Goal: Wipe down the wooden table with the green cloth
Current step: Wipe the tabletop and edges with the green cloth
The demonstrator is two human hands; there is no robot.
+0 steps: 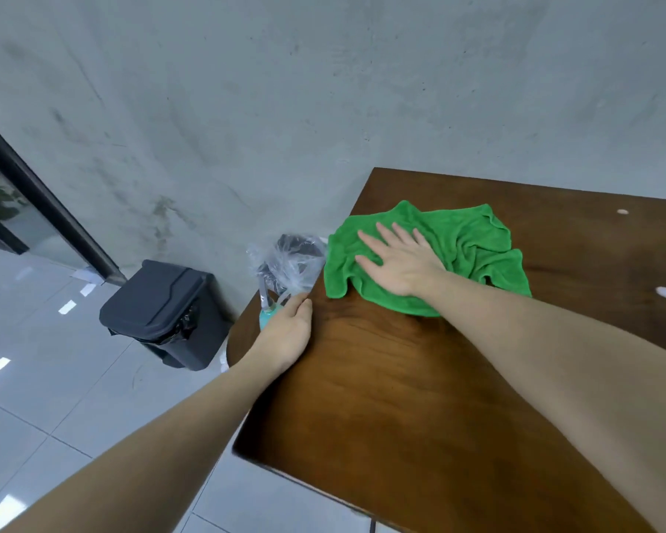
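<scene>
At the table's [420, 398] far left corner, near the wall: green cloth [473, 240] spread in a rumpled sheet, long axis running roughly across the top from the left edge toward the middle, one lobe drooping toward the near side, folds bunched at the far right. Right hand [398, 261] flat on the cloth's left half, fingers straight and fanned, pointing toward the left edge; palm pressing, nothing pinched. Left hand [287, 332] at the left edge, fingers loosely curled and touching a clear plastic bag [285, 263]; seems to steady it just off the edge, though whether gripped or only touched cannot be told. Something teal [267, 319] peeking out beside that hand. To wipe well: keep the palm weighted and fingers wide so the cloth travels as one, sweep in long overlapping passes toward the bag, carry crumbs over the edge rather than scatter them. Two pale specks [665, 292] on the right side not yet reached. Bin [158, 313] on the floor by the wall.
</scene>
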